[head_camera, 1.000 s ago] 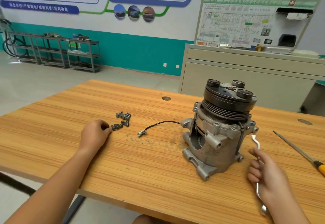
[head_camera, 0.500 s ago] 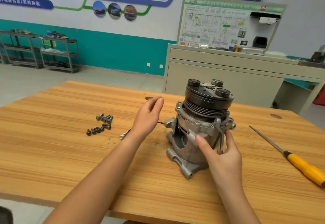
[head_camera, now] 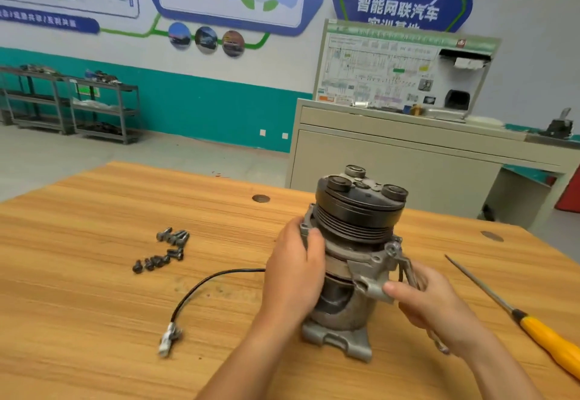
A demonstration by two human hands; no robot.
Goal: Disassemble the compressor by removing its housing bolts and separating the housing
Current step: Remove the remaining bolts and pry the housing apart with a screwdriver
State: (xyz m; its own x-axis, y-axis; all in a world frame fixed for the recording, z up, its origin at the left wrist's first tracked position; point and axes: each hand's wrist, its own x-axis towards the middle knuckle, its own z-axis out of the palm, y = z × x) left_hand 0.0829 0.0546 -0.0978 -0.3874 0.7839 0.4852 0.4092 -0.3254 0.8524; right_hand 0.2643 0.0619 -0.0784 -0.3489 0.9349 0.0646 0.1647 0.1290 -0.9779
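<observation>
Two hands are on the compressor (head_camera: pixel 342 311) in the head view. It stands upright, right of centre on the wooden table (head_camera: pixel 78 321), black pulley (head_camera: pixel 361 208) on top. Left hand (head_camera: pixel 293 274) grips the left side of the upper housing (head_camera: pixel 361 258), fingers curled round the flange just under the pulley. Right hand (head_camera: pixel 436 302) holds a wrench (head_camera: pixel 408 269) in curled fingers, w/ the shaft running thru the fist & out below. Its thumb presses a mounting ear on the housing's right. Upper section looks tilted vs. the lower body, dark gap btwn them on the near side. Loose bolts (head_camera: pixel 177 237) lie well left of the unit. Black lead (head_camera: pixel 194 286) w/ white plug (head_camera: pixel 168 338) curves out from behind the left hand. Yellow-handled screwdriver (head_camera: pixel 539 333) lies far right, apart from both hands.
</observation>
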